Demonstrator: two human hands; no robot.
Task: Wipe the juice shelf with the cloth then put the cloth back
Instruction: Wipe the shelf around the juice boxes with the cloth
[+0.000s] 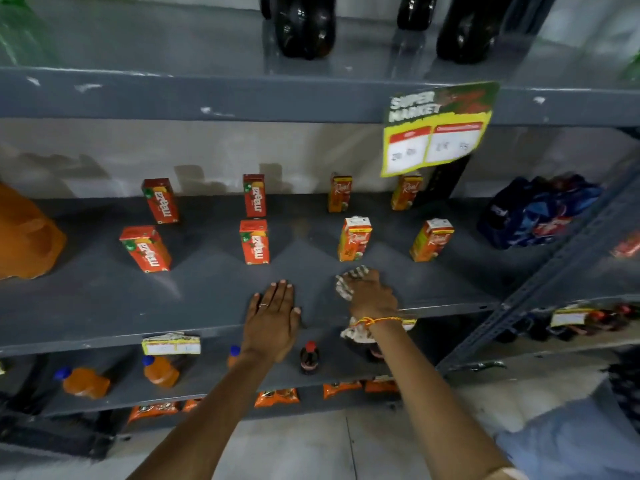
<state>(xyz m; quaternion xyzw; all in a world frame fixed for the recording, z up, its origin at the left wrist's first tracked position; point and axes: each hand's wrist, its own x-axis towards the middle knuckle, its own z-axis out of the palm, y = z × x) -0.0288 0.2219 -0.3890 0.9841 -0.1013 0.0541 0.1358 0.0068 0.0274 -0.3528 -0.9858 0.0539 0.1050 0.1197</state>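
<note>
The right hand (372, 295) is curled down over a crumpled white cloth with grey stripes (349, 280), fingers bunched on top of it and pressing it onto the grey metal juice shelf (104, 292) near the front edge. The cloth runs roughly from 12 o'clock to 6 o'clock under the hand: one wad pokes out past the fingertips at 12 o'clock, towards the cartons, and a loose tail hangs over the shelf lip at 6 o'clock, below the wrist, which wears a yellow-orange thread band (375, 321).

At 9 o'clock from it, apart from the cloth, the left hand (272, 315) lies flat on the shelf, palm down, fingers straight and close together, pointing to 12 o'clock, a thin ring (264, 305) on one finger.

Just beyond the cloth at 12 o'clock stands an upright orange-and-white juice carton (354, 239); a second like it (431, 240) is at 1 o'clock. At 11 o'clock from the left hand stands a red mango-drink carton (254, 241), another (145, 248) at 10 o'clock, tilted. A yellow-green price sign (438, 128) hangs from the shelf above.
</note>
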